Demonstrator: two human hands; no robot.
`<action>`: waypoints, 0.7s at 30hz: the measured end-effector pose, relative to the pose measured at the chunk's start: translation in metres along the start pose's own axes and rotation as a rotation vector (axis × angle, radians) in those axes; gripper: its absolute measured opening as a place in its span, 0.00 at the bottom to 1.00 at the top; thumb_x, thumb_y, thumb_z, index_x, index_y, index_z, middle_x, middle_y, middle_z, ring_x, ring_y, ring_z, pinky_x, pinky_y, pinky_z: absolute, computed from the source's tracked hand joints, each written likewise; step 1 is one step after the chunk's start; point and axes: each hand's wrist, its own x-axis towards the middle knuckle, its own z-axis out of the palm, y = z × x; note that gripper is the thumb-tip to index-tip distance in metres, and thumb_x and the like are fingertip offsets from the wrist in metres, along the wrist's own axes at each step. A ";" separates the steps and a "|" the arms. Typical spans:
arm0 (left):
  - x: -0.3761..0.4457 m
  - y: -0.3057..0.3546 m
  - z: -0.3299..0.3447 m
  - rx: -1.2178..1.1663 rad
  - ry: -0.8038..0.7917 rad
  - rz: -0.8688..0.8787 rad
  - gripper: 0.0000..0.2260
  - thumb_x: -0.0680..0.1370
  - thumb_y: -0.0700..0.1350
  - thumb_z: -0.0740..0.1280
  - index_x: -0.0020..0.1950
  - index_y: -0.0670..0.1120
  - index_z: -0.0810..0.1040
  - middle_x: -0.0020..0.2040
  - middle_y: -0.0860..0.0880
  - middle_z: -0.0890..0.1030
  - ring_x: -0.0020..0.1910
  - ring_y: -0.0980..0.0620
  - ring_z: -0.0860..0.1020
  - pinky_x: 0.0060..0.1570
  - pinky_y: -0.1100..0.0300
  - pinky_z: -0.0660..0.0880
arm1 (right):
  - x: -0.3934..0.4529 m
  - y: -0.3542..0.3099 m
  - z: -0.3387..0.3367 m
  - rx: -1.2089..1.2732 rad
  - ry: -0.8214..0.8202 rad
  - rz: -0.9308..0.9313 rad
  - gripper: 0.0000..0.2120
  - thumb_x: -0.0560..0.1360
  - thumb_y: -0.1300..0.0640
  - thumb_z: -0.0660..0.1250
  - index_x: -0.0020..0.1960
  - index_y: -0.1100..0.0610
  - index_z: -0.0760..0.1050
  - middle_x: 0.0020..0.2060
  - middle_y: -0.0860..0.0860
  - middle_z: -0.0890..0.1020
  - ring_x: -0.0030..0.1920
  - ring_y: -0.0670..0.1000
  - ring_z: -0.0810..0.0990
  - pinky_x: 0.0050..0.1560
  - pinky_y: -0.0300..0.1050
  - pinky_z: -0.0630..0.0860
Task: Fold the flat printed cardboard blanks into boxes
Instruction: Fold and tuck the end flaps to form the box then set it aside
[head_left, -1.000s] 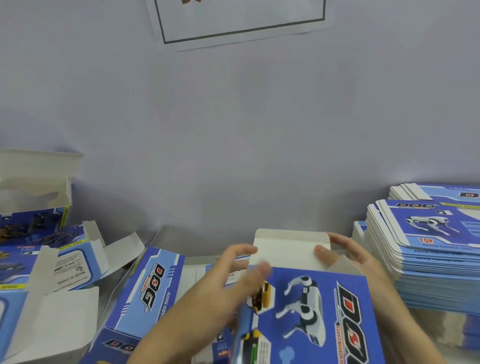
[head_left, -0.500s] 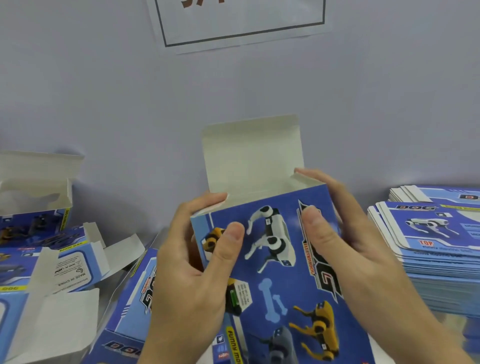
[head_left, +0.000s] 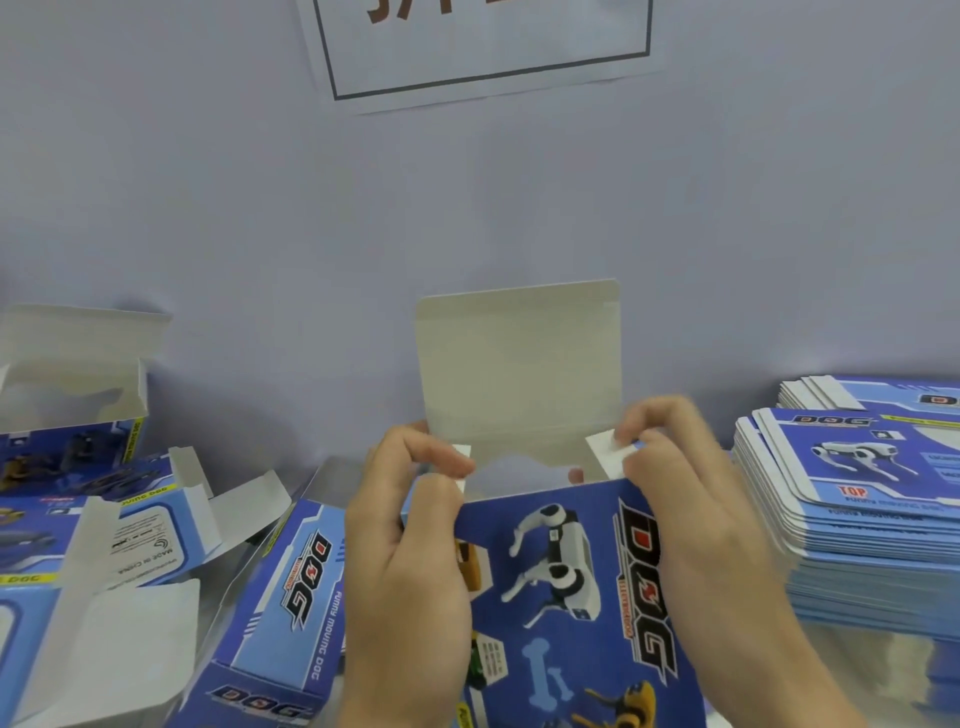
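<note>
A blue printed box with robot dogs and the word DOG stands upright in front of me, its grey lid flap raised. My left hand grips the box's left edge and pinches the small left side flap inward. My right hand grips the right edge and pinches the right side flap with fingertips. A stack of flat blanks lies at the right.
Several folded boxes with raised flaps stand and lie at the left. Another folded box lies on its side beside my left hand. A wall with a framed paper sign is close behind.
The box rose from low on the table to upright before me. Both hands shifted from holding its sides to pinching the two small side flaps at the open top.
</note>
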 end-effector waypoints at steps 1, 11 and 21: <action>0.001 0.000 0.001 -0.012 0.002 -0.005 0.08 0.73 0.48 0.62 0.42 0.62 0.77 0.43 0.61 0.82 0.36 0.48 0.82 0.32 0.47 0.76 | 0.001 0.002 -0.001 0.034 0.013 0.038 0.11 0.68 0.50 0.59 0.49 0.42 0.73 0.31 0.55 0.78 0.27 0.51 0.78 0.24 0.38 0.72; 0.014 -0.001 -0.007 -0.216 -0.032 -0.141 0.11 0.54 0.53 0.70 0.32 0.50 0.82 0.39 0.55 0.85 0.48 0.48 0.82 0.49 0.48 0.76 | 0.018 0.004 -0.006 0.088 -0.036 0.068 0.11 0.79 0.66 0.59 0.40 0.58 0.74 0.42 0.57 0.84 0.37 0.50 0.83 0.35 0.36 0.78; -0.001 -0.016 -0.011 -0.023 -0.149 0.082 0.10 0.72 0.55 0.65 0.53 0.60 0.78 0.52 0.55 0.83 0.51 0.49 0.85 0.33 0.55 0.83 | 0.001 0.015 -0.003 0.109 -0.054 -0.063 0.17 0.67 0.39 0.66 0.52 0.44 0.76 0.45 0.50 0.85 0.45 0.55 0.87 0.33 0.40 0.81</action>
